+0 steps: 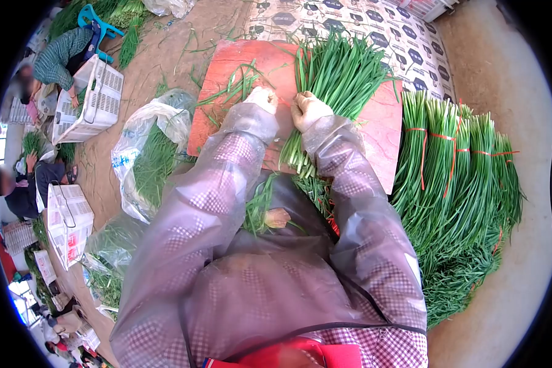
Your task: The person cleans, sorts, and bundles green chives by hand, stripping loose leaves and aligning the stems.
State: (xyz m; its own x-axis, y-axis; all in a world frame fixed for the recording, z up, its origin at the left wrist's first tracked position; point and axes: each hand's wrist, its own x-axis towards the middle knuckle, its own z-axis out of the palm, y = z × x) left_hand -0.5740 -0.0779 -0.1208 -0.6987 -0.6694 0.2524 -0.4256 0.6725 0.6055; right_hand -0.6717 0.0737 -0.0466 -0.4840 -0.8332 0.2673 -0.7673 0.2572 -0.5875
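A loose bundle of long green chives (pixel 331 80) lies on a red board (pixel 380 122) in front of me. My right hand (pixel 310 110) grips this bundle near its lower part. My left hand (pixel 262 98) is closed just to the left of it, and a thin red band (pixel 284 102) seems to run between the two hands. Both arms wear clear plastic sleeves over checked cloth. Loose chive trimmings (pixel 236 86) are scattered on the board's left part.
Tied chive bundles (pixel 454 184) with red bands are stacked on the right. A plastic bag of greens (pixel 150 159) lies on the left. White crates (pixel 95 98) and other people stand further left. A printed mat (pixel 362 24) lies beyond the board.
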